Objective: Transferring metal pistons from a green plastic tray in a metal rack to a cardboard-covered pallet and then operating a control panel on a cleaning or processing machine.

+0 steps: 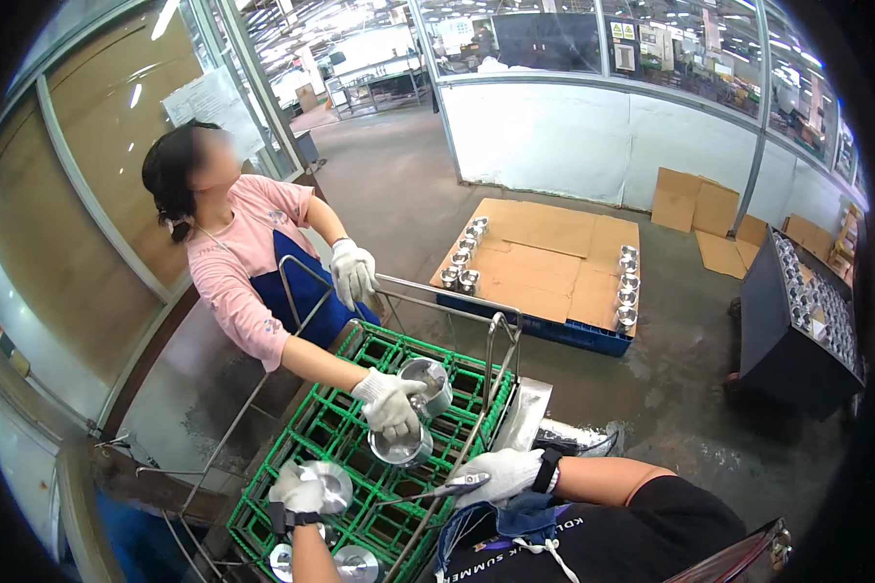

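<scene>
Silvery metal cup [334, 489] is appearing over the green grid rack [505, 391] in the head view; the left gloved hand [299, 490] is touching it, fingers partly hidden, grip impossible to tell; the right gloved hand [501, 476] is holding a slim hand tool [465, 484], tip blurring into the grid

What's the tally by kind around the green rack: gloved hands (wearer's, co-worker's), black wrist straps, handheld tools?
Wearer's gloved hands, left hand and right hand: 2
Co-worker's gloved hands: 2
Black wrist straps, both on the wearer: 2
Handheld tool: 1
Total: 7
</scene>
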Action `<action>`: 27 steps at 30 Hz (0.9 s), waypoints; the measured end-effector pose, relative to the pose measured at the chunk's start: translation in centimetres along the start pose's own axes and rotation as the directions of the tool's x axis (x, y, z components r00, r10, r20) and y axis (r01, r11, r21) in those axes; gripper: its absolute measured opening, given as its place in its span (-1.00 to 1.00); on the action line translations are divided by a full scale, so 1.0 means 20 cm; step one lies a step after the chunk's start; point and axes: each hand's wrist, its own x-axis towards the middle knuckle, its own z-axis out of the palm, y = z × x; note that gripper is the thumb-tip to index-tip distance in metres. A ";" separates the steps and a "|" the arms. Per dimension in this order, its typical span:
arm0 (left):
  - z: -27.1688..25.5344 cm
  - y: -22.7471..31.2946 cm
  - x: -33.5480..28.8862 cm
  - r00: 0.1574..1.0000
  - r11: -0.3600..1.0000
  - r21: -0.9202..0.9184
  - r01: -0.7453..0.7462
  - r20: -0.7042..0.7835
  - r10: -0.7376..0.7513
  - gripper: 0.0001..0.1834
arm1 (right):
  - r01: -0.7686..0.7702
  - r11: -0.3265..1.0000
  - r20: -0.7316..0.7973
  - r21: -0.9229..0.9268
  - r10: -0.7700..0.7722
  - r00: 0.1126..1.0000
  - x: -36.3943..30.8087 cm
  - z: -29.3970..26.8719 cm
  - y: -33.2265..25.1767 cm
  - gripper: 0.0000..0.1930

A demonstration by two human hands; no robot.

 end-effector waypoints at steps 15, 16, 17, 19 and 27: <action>-0.06 0.22 -0.32 0.851 -0.620 -0.663 0.420 0.524 0.016 -0.51 | 0.056 0.997 -0.156 0.052 -0.047 0.987 0.00 0.00 0.18 -0.60; -0.05 0.20 -0.32 0.853 -0.624 -0.663 0.414 0.522 0.011 -0.51 | 0.126 0.992 -0.058 0.026 -0.125 0.991 -0.02 0.01 0.16 -0.57; -0.06 0.21 -0.33 0.835 -0.609 -0.668 0.428 0.550 -0.017 -0.48 | 0.123 0.992 -0.058 0.027 -0.122 0.991 -0.01 0.01 0.17 -0.57; -0.03 0.24 -0.33 0.904 -0.465 -0.799 0.380 0.428 0.003 -0.41 | 0.122 0.992 -0.166 0.039 -0.114 0.980 0.01 0.00 0.18 -0.62; -0.10 0.28 -0.34 0.903 -0.418 -0.833 0.362 0.424 -0.063 -0.56 | 0.190 0.981 -0.144 -0.030 -0.192 0.971 0.02 0.07 0.19 -0.58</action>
